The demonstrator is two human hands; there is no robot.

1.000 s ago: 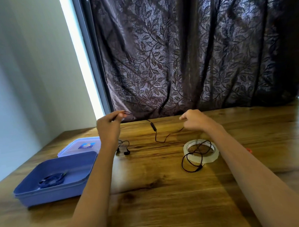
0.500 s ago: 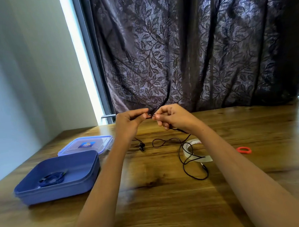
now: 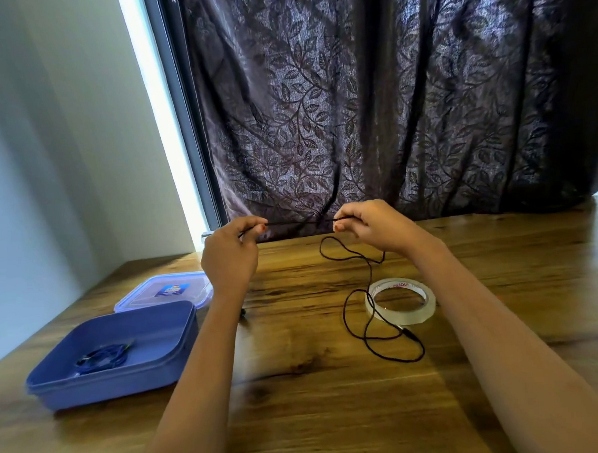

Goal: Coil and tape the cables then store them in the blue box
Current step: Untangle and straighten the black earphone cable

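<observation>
The wooden table ends behind the tape roll at a dark leaf-patterned curtain, and far to the roll's left at a pale wall. Bare wood lies on the near side of the roll, between the two forearms, and to its right. Well to the roll's left the blue box sits open near the table's left edge, a coiled blue cable inside it and its clear lid flat just behind it.

Both hands are raised above the table behind the roll, close to the curtain. The left hand and the right hand each pinch the black cable between thumb and curled fingers, a short length stretched straight between them. The cable is thin, black and uncoiled: from the right hand it drops in loose bends to the wood, crosses the roll's left rim and ends in an open loop just in front of the roll, plug end lying there
</observation>
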